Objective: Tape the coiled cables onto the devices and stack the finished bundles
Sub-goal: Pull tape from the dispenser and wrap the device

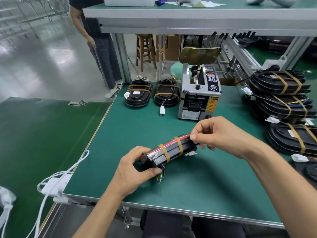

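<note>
Two bare forearms reach in from 6 o'clock over a green-matted tabletop (197, 182) with a metal edge. Left hand (135, 170), near the centre, grips the near end of a black oblong plastic device (171, 150) turned on its edge — thumb underneath, fingers curled over the top. Right hand (221, 134), toward 2 o'clock of the left, pinches the far end of the same device between thumb and fingertips. Two bands of tan tape (165, 152) wrap across the device, which shows a red strip along its upper side. Short coloured wires (160, 178) hang from its near end below the left thumb, and a small white connector (191, 153) sticks out under its far end.

At 12 o'clock stands a silver-and-black automatic tape dispenser (199, 98) with a yellow warning label. Just beside it, toward 11 o'clock, two black taped bundles (151, 94) lie flat side by side; a white plug (162, 110) trails from the right one onto the mat. At 3 o'clock, along the tabletop's right edge, more taped black bundles sit in stacks (283, 98), tan bands across each.

At 8 o'clock, white cables and a white adapter (54, 184) hang off the tabletop's left edge — beside a lower green surface (39, 134). At 11 o'clock a person in dark clothing (101, 40) stands on the shiny floor.
</note>
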`<action>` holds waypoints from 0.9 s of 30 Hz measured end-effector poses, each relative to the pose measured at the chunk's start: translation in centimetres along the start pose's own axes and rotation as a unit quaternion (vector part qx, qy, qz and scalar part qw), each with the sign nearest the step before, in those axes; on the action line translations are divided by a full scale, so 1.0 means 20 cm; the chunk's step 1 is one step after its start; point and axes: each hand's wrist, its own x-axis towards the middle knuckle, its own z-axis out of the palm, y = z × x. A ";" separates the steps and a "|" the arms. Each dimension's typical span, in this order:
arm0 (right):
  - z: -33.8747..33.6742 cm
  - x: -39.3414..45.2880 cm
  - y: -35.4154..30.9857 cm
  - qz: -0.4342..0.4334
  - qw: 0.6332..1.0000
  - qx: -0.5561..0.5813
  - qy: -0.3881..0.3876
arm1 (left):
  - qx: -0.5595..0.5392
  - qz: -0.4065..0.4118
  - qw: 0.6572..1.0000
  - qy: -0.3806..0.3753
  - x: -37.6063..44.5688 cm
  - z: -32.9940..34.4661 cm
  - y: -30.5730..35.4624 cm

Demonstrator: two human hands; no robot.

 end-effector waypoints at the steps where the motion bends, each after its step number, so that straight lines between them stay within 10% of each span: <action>1: -0.01 0.01 0.00 0.006 1.000 0.001 0.009 | 0.000 0.000 1.000 0.000 0.00 0.00 0.00; 27: 0.09 -0.03 -0.10 0.018 0.981 -0.170 0.089 | 0.001 -0.002 1.000 -0.005 0.00 0.00 0.00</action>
